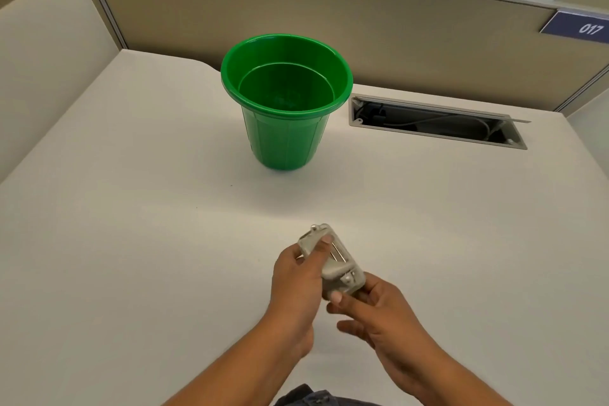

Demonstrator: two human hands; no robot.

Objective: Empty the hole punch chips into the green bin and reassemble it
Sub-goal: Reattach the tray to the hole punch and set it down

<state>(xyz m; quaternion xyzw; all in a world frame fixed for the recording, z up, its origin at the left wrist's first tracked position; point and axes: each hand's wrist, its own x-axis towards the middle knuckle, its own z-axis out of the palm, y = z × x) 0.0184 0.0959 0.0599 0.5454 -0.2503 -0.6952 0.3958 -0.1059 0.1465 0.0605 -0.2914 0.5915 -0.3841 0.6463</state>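
A small grey hole punch [333,262] is held just above the white desk near its front edge, tilted so its metal parts face up. My left hand [296,287] wraps its left side, thumb on the far end. My right hand [375,316] pinches its near right end between thumb and fingers. The green bin [342,76] stands upright on the desk beyond the hands, toward the back, and its inside looks bare. Whether the punch's chip tray is attached I cannot tell.
The white desk [131,224] is bounded by beige partition walls at the back and left. An open cable slot [435,123] is sunk in the desk to the right of the bin. A blue "017" label [580,26] hangs on the partition at upper right.
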